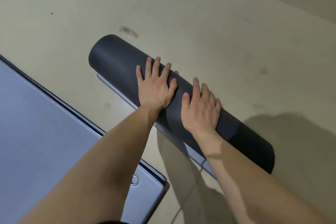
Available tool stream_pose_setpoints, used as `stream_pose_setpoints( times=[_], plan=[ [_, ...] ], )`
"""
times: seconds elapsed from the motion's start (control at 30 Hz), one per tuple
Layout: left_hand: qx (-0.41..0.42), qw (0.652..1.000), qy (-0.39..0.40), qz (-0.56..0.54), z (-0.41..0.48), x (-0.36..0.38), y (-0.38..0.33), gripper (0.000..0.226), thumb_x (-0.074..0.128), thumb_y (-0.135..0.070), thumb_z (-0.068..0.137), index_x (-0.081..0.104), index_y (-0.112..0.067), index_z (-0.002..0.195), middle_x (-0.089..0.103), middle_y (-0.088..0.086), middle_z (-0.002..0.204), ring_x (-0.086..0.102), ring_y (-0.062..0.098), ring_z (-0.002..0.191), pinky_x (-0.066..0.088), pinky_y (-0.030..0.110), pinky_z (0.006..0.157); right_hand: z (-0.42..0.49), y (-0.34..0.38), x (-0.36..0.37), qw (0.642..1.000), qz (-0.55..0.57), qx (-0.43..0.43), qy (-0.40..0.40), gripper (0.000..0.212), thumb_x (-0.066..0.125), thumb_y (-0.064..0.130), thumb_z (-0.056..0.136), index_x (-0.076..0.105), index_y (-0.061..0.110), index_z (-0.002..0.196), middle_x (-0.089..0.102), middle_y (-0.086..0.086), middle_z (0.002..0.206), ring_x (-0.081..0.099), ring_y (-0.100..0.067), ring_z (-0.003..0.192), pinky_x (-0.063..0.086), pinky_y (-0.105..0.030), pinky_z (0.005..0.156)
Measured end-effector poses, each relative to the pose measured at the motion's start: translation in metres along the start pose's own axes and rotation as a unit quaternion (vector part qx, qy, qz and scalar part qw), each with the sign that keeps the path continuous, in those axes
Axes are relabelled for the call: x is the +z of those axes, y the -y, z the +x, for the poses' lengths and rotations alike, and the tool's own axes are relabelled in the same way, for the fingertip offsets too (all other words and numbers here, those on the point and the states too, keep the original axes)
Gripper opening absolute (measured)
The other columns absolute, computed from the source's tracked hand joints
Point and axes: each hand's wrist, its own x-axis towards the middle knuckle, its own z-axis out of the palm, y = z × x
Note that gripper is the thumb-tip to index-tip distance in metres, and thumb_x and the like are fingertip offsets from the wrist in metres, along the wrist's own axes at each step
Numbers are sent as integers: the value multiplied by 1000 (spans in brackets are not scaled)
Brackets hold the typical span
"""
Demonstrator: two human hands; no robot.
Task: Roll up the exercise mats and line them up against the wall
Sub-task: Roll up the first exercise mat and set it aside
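A dark grey exercise mat (116, 63) lies rolled into a thick tube on the beige floor, running from upper left to lower right. A narrow strip of its lavender inner side (116, 88) still lies flat along the near edge. My left hand (156, 85) rests flat on top of the roll with fingers spread. Just to its right, my right hand (200, 107) presses flat on the roll too. A second mat (45, 129), lavender with a dark edge, lies unrolled on the floor at the left.
Beige floor (200, 23) with scuff marks stretches beyond the roll. The flat mat has a metal eyelet (134, 180) near its corner. A thin cord (189, 192) trails over the floor between my arms.
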Motion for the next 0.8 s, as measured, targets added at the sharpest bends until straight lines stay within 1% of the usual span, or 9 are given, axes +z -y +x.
stream_pose_setpoints(
  times=[0.1,0.2,0.27,0.33,0.5,0.57,0.67,0.73,0.8],
  plan=[
    [30,999,1,-29,-5,-1,2,61,29,-51,100,41,-25,153,27,5,167,9,27,158,-1,53,125,12,15,20,999,-40,15,-28,62,19,55,104,38,24,154,58,-11,141,56,-31,121,38,-50,100],
    [92,992,-12,-88,17,-21,34,60,36,-46,98,48,-19,150,42,3,161,26,21,153,7,43,125,16,9,30,997,-48,15,-64,60,23,54,103,50,22,145,66,-11,127,60,-32,111,41,-47,94],
    [57,996,-41,-62,47,-35,71,61,35,-47,98,46,-21,152,38,3,163,24,22,154,5,47,125,20,9,33,996,-42,20,-70,61,25,53,101,54,19,142,68,-13,123,61,-34,108,41,-46,92],
    [-3,1000,-23,-1,67,-39,98,65,27,-53,98,41,-26,155,30,1,167,14,25,157,2,53,126,20,11,34,996,-42,22,-71,62,25,53,100,56,17,140,69,-14,121,62,-35,106,42,-46,91],
    [-4,1000,7,-9,89,-19,106,65,19,-59,95,45,-34,149,30,-1,166,9,25,157,2,56,126,19,13,12,996,42,-6,-84,63,35,51,95,59,14,140,66,-10,132,61,-32,117,42,-48,100],
    [-1,1000,11,-12,93,-14,105,63,21,-58,96,46,-33,148,31,1,165,10,25,157,2,57,125,-7,-12,3,994,-3,0,-112,63,39,48,92,56,14,143,61,-12,137,58,-34,121,37,-54,105],
    [9,1000,-8,-8,92,-12,104,60,22,-57,97,49,-32,145,33,2,164,13,27,156,5,59,124,-54,-50,1,990,-106,76,-52,73,26,57,92,38,22,156,48,-15,151,45,-38,136,29,-61,111],
    [0,1000,-21,-21,86,-18,103,60,22,-56,98,49,-32,146,32,3,164,12,27,156,5,60,123,-64,-58,13,988,-114,104,-15,78,23,60,90,32,25,159,42,-16,156,38,-39,142,26,-64,112],
    [-7,1000,-3,-28,68,-25,90,64,22,-57,97,44,-32,151,27,3,167,8,27,157,2,61,123,-59,-58,27,989,-102,108,-20,79,24,58,89,33,23,159,38,-19,157,34,-40,143,24,-67,113]
  ],
)
